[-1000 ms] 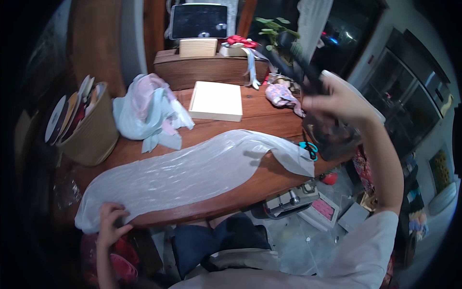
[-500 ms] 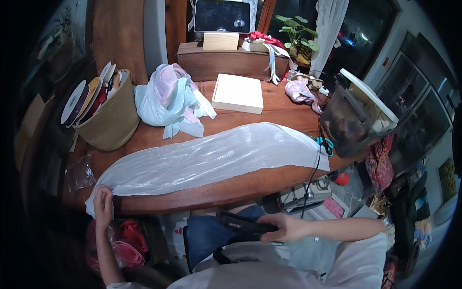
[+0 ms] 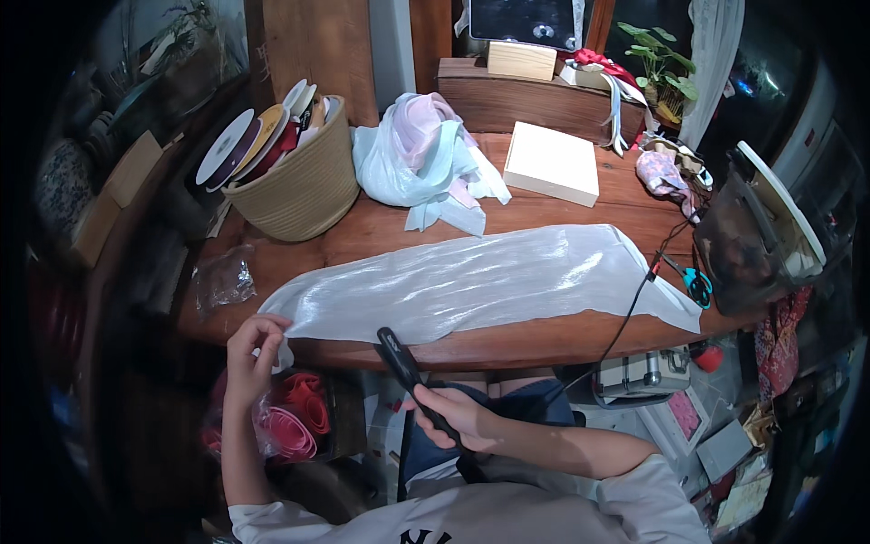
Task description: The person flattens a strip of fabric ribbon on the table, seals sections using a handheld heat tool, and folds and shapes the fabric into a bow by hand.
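Left hand (image 3: 252, 349): fingers pinched together on the near-left corner of the sheer white fabric (image 3: 471, 286), thumb and fingertips clamped on its edge where it hangs over the table's near side. Right hand (image 3: 458, 419): fingers wrapped tight around the handle of a black flat iron tool (image 3: 410, 381), its tip pointing up toward the near edge of the fabric; whether the tip touches the cloth cannot be told. A dark cord runs from the handle down toward the lap.

Fabric: long, translucent, slightly glossy strip with fine creases, laid flat across the wooden table (image 3: 381, 231) from near left to right, its right end tapering past a thin black cable (image 3: 634, 304) that crosses it.

Hard to make out: the picture's rim is dark, and things on the far left are blurred. A dark translucent container (image 3: 752, 236) with a pale lid stands at the right table edge; its contents cannot be read. Teal-handled scissors (image 3: 696, 286) lie just beside it.

Containers: a woven basket (image 3: 290, 186) far left on the table holds upright ribbon spools in purple, white and yellow. A pale blue and pink bundle of cloth (image 3: 426, 154) lies right of it, then a flat cream box (image 3: 553, 163), shut. Below the table, near left, red ribbon rolls (image 3: 294, 417) sit in a clear bag.
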The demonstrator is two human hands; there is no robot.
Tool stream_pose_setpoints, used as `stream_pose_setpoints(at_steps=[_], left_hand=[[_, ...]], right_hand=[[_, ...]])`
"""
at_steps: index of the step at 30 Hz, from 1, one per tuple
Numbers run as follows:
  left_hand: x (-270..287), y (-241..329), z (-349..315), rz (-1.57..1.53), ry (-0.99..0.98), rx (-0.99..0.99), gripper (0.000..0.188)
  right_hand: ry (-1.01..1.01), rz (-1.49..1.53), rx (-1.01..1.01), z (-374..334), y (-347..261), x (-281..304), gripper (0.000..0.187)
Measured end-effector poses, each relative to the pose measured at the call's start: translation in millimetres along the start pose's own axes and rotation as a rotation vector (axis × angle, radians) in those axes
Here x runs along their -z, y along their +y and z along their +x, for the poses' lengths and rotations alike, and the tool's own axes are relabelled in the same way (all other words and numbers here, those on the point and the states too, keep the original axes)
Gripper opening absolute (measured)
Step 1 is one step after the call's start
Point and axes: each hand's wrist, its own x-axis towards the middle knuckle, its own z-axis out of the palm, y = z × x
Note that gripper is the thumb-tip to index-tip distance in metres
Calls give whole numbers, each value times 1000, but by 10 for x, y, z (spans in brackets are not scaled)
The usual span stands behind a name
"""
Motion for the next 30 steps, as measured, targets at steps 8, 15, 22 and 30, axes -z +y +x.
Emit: stream_pose_setpoints(at_steps=[8, 15, 22, 30], left_hand=[[55, -156, 44, 320, -202, 14, 8], [-336, -884, 289, 594, 215, -221, 13], [-433, -946, 237, -318, 372, 210, 24], [7, -328, 116, -737, -128, 615, 34]], right_hand=[[33, 133, 184, 326, -79, -169, 39], [83, 156, 244, 314, -33, -187, 38], [77, 179, 214, 72, -99, -154, 37], [-57, 60, -55, 41, 55, -150, 40]])
